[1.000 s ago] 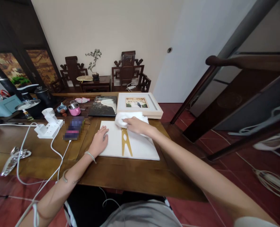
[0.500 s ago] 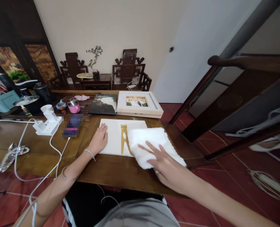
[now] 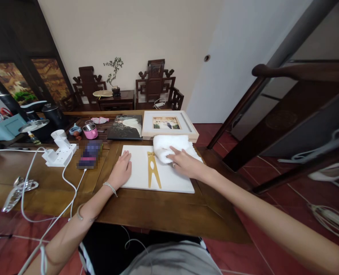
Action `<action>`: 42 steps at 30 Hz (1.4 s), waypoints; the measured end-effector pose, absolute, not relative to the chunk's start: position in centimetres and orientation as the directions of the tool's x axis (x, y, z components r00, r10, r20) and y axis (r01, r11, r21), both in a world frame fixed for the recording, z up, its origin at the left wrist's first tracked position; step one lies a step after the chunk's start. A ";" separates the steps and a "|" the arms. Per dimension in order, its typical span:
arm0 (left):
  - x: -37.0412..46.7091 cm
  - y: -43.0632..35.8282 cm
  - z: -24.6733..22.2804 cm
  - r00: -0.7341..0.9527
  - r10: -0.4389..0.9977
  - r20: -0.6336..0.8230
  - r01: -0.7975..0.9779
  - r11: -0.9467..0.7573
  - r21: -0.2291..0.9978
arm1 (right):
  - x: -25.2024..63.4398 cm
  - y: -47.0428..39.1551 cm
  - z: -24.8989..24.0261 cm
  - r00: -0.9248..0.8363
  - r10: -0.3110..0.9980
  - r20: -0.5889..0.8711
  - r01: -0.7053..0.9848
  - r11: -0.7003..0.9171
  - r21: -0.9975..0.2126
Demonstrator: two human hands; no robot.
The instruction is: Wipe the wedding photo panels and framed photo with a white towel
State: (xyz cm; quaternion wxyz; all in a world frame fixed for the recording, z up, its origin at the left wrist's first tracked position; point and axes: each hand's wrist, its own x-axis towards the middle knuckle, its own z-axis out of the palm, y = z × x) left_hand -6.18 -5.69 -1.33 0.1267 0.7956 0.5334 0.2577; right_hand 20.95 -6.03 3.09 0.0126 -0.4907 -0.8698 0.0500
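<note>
- Nearest, grey clothing [image 3: 175, 259] shows below the front edge of the wooden table [image 3: 146, 208].
- The left hand [image 3: 120, 171] lies palm down over the left edge of the white board [image 3: 136, 177], its fingers almost together and the thumb slightly apart; it seems to brace the board.
- The board lies flat on the table, with a gold long-legged figure [image 3: 151, 168] upright near its middle. Whether the figure is printed or a separate piece, I cannot tell.
- The right hand [image 3: 188, 164] is on a bunched white cloth [image 3: 165, 144], index finger stretched out over it and the others bent. Whether it pinches a fold or only presses, I cannot tell. The cloth covers the board's far right part and touches the figure's top.
- The step in hand looks like wiping the board. As I judge it, the next stroke calls for light, even pressure across the surface, the cloth kept bunched under the fingers and the left hand steady, so that neither board nor figure shifts.
- Just beyond the board are a pale framed picture [image 3: 191, 133] and, beside it, a dark picture [image 3: 120, 131].
- Farthest off, a carved chair [image 3: 155, 82] and a small potted tree [image 3: 115, 91] stand by the wall.
</note>
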 end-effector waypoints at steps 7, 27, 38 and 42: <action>-6.2 -5.6 -1.7 0.309 0.912 0.271 0.784 -0.406 0.470 | 21.2 -15.8 3.8 -0.560 0.826 -0.071 0.816 0.534 -0.220; -6.3 -5.5 -1.4 0.306 0.912 0.272 0.785 -0.403 0.470 | 16.8 -6.0 4.2 -0.467 0.884 -0.013 0.875 0.460 -0.152; -6.3 -5.5 -1.7 0.315 0.905 0.285 0.790 -0.417 0.450 | 15.7 -17.1 4.3 -0.583 0.810 -0.066 0.810 0.573 -0.122; -6.3 -5.5 -1.7 0.316 0.903 0.290 0.783 -0.421 0.458 | 15.8 -18.1 5.0 -0.613 0.781 -0.123 0.788 0.593 -0.165</action>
